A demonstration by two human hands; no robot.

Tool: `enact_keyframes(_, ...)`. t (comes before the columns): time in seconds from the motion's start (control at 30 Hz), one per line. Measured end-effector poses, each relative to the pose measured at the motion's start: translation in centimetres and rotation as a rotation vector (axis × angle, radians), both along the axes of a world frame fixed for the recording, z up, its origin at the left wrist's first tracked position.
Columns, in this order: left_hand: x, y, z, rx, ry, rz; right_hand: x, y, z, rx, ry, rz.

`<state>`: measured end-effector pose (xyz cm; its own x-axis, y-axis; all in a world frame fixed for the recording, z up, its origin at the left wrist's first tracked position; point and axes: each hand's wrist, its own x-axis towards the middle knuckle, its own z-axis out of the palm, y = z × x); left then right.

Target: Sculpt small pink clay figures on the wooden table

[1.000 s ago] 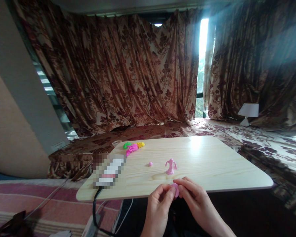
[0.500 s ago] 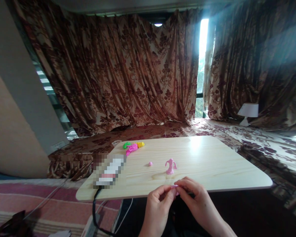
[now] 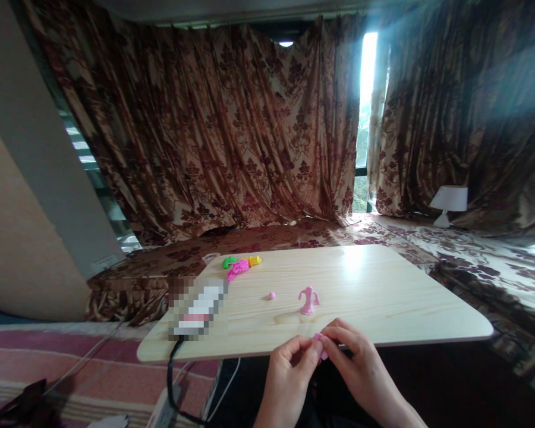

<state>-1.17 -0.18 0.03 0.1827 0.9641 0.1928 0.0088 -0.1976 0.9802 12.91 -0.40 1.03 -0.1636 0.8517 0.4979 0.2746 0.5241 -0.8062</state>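
Observation:
Between the fingertips of both hands is a small piece of pink modelling clay [image 3: 323, 347], partly hidden by the thumbs. My left hand [image 3: 289, 368] pinches it from the left, thumb and forefinger closed. From the other side my right hand [image 3: 354, 356] pinches the same piece. Both hands are at the table's near edge. Just beyond them a pink clay figure [image 3: 308, 301] stands upright on the table, with a flared base and two drooping arms. To its left lies a little pink clay ball [image 3: 271, 295].
The pale wooden table [image 3: 383, 297] has rounded corners. Green, bright pink and yellow pieces [image 3: 238, 268] lie at its back left, near a clear container [image 3: 211, 258]. A blurred-out device [image 3: 200, 309] with a black cable [image 3: 170, 380] occupies the left side. A white lamp [image 3: 448, 199] stands back right.
The pink piece between my fingers has tilted and shows more of itself. Both hands have shifted slightly to the right. The figure and ball have stayed put.

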Motion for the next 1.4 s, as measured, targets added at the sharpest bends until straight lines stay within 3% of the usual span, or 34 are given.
enact_keyframes(0.67,0.2,0.0,-0.1,-0.095,-0.132,0.034,-0.2,-0.2,0.2,-0.091,0.079,0.075)
enact_keyframes(0.8,0.1,-0.1,-0.1,-0.029,-0.053,0.038,0.0,-0.3,0.5,-0.038,0.045,0.065)
enact_keyframes(1.0,-0.1,-0.1,0.2,-0.011,0.041,0.058,-0.2,0.1,-0.5,-0.017,0.105,-0.01)
enact_keyframes(1.2,0.2,-0.1,0.1,-0.026,-0.017,0.043,-0.1,0.1,-0.7,-0.056,0.065,0.011)
enact_keyframes(1.4,0.2,0.1,0.0,-0.094,-0.12,0.064,0.2,0.4,-1.4,-0.121,0.137,-0.061)
